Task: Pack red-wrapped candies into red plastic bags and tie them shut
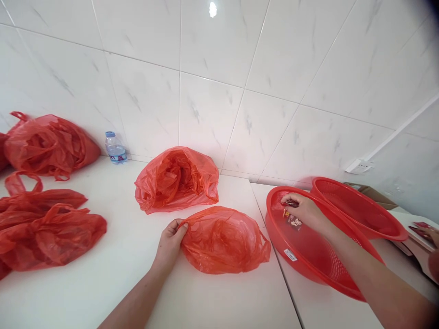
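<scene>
My left hand (173, 235) pinches the left rim of a thin red plastic bag (224, 242), which lies with its mouth spread wide on the white table. Over the near red plastic basket (291, 269) is my right hand (303, 210), its fingers closed on small dark red snack packets (293, 221) with pale printed characters. How many packets it holds, I cannot tell. A second red bag (206, 196), crumpled and gaping, sits just behind the one in my left hand. The near basket has perforated sides and a white label.
Full-looking red bags (51, 146) stand at the left, with others (68, 237) in front. A water bottle (116, 148) is by the tiled wall. Behind the near basket is another red basket (360, 205). Another person's hand (430, 235) with a red packet shows at the right edge.
</scene>
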Demonstrator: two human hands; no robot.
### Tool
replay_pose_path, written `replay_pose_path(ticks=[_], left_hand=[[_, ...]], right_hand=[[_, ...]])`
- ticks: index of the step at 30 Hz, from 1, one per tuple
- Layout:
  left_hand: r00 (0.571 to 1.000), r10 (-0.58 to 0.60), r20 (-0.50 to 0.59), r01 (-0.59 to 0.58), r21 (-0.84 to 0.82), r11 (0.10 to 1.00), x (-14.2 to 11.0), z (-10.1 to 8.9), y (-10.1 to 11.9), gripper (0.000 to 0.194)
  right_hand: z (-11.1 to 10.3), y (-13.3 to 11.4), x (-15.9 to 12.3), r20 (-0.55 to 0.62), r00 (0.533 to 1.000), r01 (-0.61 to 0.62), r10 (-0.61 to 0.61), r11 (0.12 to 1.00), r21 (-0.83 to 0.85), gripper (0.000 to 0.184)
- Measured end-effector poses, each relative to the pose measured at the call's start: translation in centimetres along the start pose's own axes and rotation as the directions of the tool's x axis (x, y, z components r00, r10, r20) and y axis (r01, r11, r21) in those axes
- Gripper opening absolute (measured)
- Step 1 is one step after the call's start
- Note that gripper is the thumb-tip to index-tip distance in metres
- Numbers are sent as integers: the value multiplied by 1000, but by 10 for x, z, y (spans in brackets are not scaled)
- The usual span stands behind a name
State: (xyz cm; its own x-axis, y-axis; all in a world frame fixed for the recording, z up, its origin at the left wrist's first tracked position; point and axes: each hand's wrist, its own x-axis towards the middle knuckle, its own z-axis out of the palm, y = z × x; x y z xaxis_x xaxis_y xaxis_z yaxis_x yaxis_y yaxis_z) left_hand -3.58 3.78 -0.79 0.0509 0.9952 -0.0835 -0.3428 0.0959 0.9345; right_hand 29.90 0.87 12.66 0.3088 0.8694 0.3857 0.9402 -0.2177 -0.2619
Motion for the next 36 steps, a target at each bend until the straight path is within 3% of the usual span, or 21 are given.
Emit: replay_pose_path(ticks=[2,5,8,10,11,13,16,21,25,30,33,36], left_hand=[[1000,-14,6,14,-7,1000,-1,1,2,27],[1000,-17,22,18,-25,1000,-3,2,3,26],[1000,0,28,1,-46,999,-4,1,2,25],[1000,-1,28,2,-52,999,-4,-1,0,25],[1000,-4,30,6,-51,999,-4,-1,0,25],[999,-7,33,9,-45,999,-3,-2,-1,25],[999,-4,37,5,-34,999,-3,-2,0,25],[999,10,34,-9,-39,999,-3,0,1,26],[999,20,31,-19,-36,999,-3,0,-1,24],[999,34,2,-34,-33,999,-3,-1,-4,22],[999,47,-11,-47,-33,998,-3,-2,-5,22],[997,70,-14,-71,-7,997,-3,-3,-5,22]], right_hand=[[-18,-9,-2,187,957,179,-223,957,227,21],[-24,-35,-23,177,875,369,-450,859,356,29],[-1,-68,-53,275,684,553,-675,727,407,43],[22,-88,-68,299,573,659,-763,646,385,44],[33,-96,-72,307,536,698,-786,618,363,41],[53,-106,-73,310,510,740,-802,593,318,37],[66,-109,-63,290,551,728,-782,621,291,37],[58,-90,-57,186,717,591,-672,727,351,40],[55,-63,-73,70,840,485,-538,803,348,29],[68,-37,-103,-51,934,353,-352,897,267,34],[81,-29,-122,-26,984,174,-175,930,325,51],[90,-26,-135,120,993,-71,22,906,417,65]])
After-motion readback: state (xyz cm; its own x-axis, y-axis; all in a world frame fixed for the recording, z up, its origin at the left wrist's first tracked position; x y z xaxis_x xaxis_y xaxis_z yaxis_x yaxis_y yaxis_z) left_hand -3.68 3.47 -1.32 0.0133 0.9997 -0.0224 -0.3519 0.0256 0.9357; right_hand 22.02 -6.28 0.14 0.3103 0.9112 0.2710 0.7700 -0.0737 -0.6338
